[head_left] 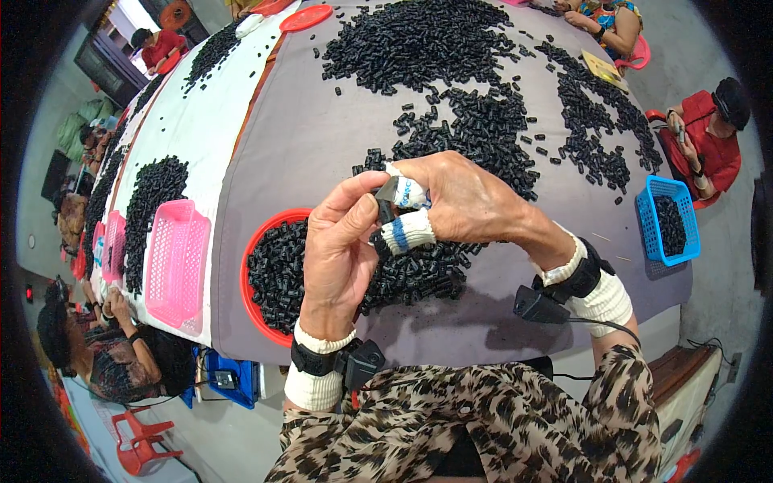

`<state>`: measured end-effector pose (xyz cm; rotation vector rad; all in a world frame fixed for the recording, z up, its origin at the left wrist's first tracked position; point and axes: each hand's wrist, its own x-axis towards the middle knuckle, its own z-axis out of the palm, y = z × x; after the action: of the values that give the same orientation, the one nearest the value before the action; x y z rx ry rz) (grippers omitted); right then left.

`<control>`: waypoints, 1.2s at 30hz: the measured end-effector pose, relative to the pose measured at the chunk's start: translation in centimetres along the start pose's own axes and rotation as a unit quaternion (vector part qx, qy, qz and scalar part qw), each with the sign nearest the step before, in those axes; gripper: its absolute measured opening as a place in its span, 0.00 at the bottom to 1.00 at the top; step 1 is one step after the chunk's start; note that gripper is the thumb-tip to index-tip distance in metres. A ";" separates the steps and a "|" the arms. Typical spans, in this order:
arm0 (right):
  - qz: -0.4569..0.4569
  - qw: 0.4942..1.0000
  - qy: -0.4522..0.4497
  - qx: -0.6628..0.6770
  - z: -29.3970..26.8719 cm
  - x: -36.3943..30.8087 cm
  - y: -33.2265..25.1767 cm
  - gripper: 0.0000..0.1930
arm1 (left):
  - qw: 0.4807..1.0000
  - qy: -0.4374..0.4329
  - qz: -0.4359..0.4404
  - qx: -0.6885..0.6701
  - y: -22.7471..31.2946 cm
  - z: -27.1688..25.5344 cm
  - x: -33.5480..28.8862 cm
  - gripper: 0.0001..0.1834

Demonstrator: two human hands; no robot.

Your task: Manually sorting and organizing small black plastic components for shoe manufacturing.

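Observation:
In front of my chest, my left hand (332,256) pinches a small black plastic piece (387,198) between thumb and fingertips. My right hand (469,198) is closed against the same piece from the other side. White wraps with blue marks (409,232) cover its thumb and finger. Whether a tool sits in the right fingers is hidden. Below both hands, many short black cylindrical pieces (423,283) lie heaped on the grey cloth. More of them fill a round red tray (246,278) at the left, partly behind my left hand.
Large heaps of black pieces (419,40) cover the far table. A pink basket (174,262) stands left, a blue basket (644,217) with black pieces at the right edge. Co-workers sit around, one in red (713,153) at right, another (105,346) close at left.

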<state>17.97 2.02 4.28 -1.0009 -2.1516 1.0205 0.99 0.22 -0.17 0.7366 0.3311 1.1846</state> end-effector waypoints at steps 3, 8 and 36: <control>-0.009 1.000 -0.006 -0.004 0.2 0.0 0.6 0.17 | 1.000 -0.005 -0.001 -0.001 0.1 0.2 0.0 0.13; -0.004 1.000 -0.017 -0.021 0.2 0.0 0.6 0.17 | 1.000 -0.004 -0.003 0.002 0.0 -0.1 0.0 0.13; -0.027 0.992 0.121 -0.003 1.5 0.0 0.6 0.16 | 0.994 0.109 0.008 0.019 0.0 1.4 -0.3 0.15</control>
<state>17.09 1.65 2.97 -1.0081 -1.9717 0.8222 1.78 -0.52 0.81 0.6450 0.5310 1.2800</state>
